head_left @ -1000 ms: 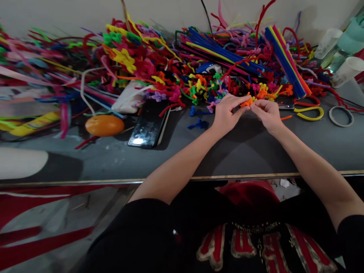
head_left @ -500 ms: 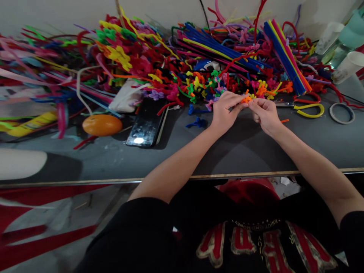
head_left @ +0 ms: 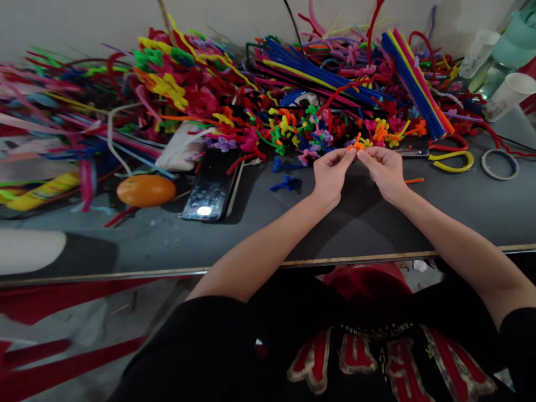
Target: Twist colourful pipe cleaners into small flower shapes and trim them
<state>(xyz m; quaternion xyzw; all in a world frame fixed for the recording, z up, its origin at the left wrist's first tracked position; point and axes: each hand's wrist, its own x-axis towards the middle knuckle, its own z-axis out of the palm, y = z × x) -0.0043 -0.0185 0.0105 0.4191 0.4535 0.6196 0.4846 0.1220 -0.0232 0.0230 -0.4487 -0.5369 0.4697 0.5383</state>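
The orange fuzzy piece, small and knobbly, is pinched where the thumbs and fingers of my left hand and right hand meet, its tips poking out above my fingertips. Below my grip spreads the table, flat, dark grey and smooth, with a pale strip along its near edge. Beyond my fingers, and far off to either side, sprawls a tangled heap of soft, furry stems and petal shapes. Past my right hand leans a bundle of straight, plush rods. Well left of my grip lies a phone, slab-like and glossy; just right of it, scissors with yellow and red loops. Farther left is a rounded orange oval; farther right, a flat grey ring. Near my left wrist rests a blue fuzzy shape, and beside my right, a thin orange snippet.
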